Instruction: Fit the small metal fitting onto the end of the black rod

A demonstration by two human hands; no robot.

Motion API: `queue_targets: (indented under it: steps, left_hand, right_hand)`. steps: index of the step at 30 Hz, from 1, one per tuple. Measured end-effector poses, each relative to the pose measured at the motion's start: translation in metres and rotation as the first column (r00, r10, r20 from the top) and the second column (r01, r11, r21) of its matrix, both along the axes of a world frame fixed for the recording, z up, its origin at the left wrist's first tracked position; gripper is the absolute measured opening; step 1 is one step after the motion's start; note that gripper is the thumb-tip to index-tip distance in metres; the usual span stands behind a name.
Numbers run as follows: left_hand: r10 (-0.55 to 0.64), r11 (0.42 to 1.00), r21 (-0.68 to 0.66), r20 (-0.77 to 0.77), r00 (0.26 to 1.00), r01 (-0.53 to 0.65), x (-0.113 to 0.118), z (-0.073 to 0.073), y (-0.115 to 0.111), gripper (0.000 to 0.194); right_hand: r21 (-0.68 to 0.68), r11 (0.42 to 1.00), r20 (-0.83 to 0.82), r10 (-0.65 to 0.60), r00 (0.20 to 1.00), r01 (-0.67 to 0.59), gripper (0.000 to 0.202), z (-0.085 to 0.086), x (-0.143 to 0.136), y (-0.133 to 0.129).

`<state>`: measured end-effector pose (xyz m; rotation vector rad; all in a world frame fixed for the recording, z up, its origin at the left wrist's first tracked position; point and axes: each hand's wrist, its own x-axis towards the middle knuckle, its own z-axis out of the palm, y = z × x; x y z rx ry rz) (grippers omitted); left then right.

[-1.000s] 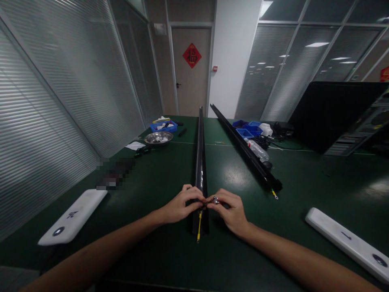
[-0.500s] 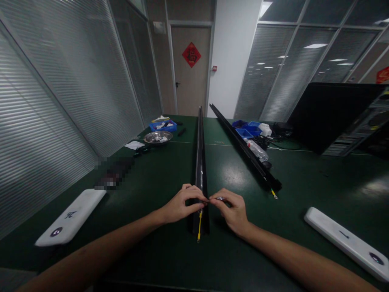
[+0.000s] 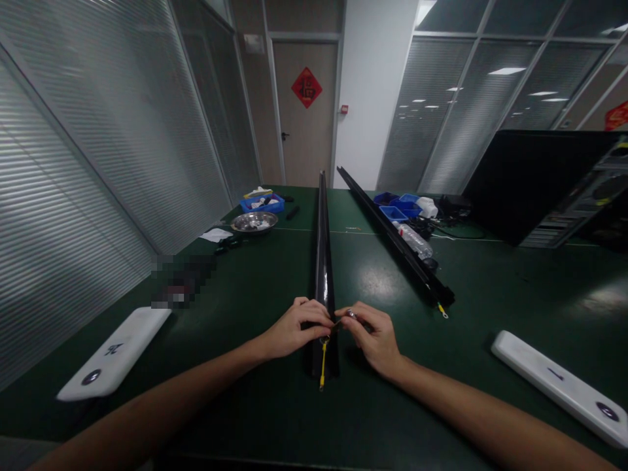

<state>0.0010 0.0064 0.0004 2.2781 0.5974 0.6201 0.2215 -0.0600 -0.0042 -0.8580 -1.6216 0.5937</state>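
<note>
A long black channel (image 3: pixel 322 261) runs away from me along the table. Over its near end my left hand (image 3: pixel 297 328) is closed in a pinch, the fingertips meeting above the channel. What it pinches is too small to name. Just to the right, my right hand (image 3: pixel 375 332) grips a small shiny metal part (image 3: pixel 350 314) between thumb and fingers. A thin strip or wire seems to span the small gap between both sets of fingertips. Below them, a yellow wire with a ring terminal (image 3: pixel 322 367) lies along the channel's near end.
A second black channel (image 3: pixel 392 239) with a yellow-green wire end lies to the right, beside a plastic bottle (image 3: pixel 416 242) and blue bins (image 3: pixel 392 213). White devices (image 3: pixel 115 353) flank both sides. A metal bowl (image 3: pixel 254 222) and a blue tray (image 3: pixel 263 205) stand far left.
The metal part in my right hand has turned and now sits more upright, nearer the fingertips. My left hand stays almost in place.
</note>
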Motion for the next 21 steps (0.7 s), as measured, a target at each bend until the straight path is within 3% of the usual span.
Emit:
queue_targets:
  steps: [21]
  left_hand:
    - [0.052,0.999,-0.002,-0.075,0.996,-0.053,0.0016,0.0087,-0.0057,0.011]
  right_hand:
    - [-0.107,0.994,0.044,0.038,0.998,-0.033,0.017,-0.0026,-0.0003,0.0046]
